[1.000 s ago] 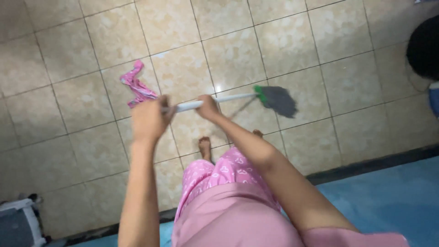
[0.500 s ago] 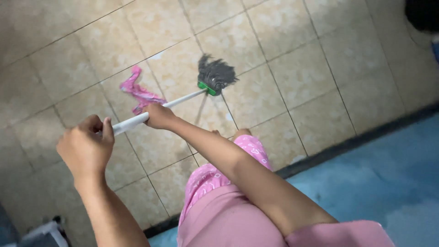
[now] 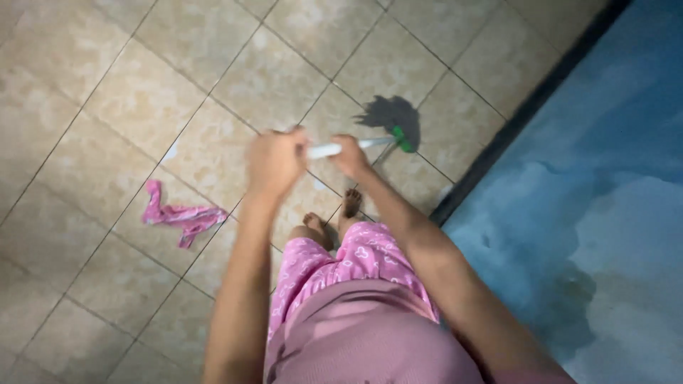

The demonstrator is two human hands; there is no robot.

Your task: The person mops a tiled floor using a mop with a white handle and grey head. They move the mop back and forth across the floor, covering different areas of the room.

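Observation:
Both my hands grip a mop by its white handle. My left hand closes around the upper end of the handle, and my right hand holds it lower down, closer to the head. The grey string mop head with a green collar rests on the beige tiled floor just ahead of my bare feet. I wear pink patterned shorts and a pink top.
A crumpled pink cloth lies on the tiles to my left. A dark border strip runs diagonally on the right, with a blue, wet-looking surface beyond it.
The view has turned, and the blue surface now fills the right side. The mop head has swung from front left to front right, and my left hand has come up close to my right.

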